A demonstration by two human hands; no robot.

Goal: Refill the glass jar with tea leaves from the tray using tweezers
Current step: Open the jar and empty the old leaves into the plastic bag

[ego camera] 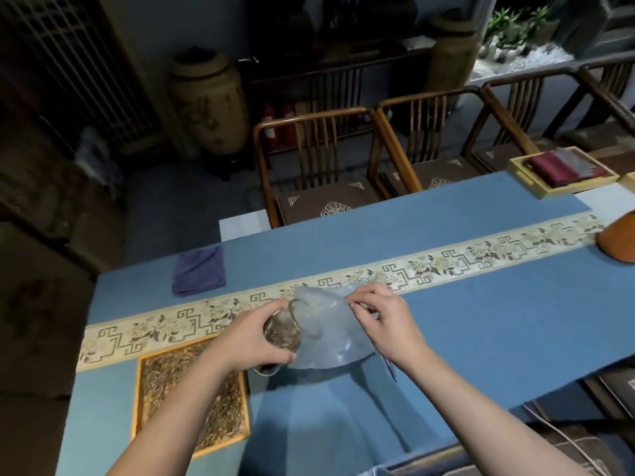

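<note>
My left hand (256,338) grips a glass jar (282,333) partly filled with brown tea leaves, tilted with its mouth toward the right, above the blue tablecloth. A translucent plastic sheet (330,331) lies over the jar's mouth, and my right hand (381,319) pinches its upper edge. The wooden tray (137,400) of loose tea leaves lies on the table at lower left, just below my left wrist. A thin dark object that may be the tweezers (391,367) lies on the cloth under my right wrist; it is mostly hidden.
A folded purple cloth (199,271) lies at the table's far left. A patterned cream runner (446,266) crosses the table. A wooden box (560,173) with red cloth and an orange object (618,240) sit far right. Wooden chairs (316,159) stand behind.
</note>
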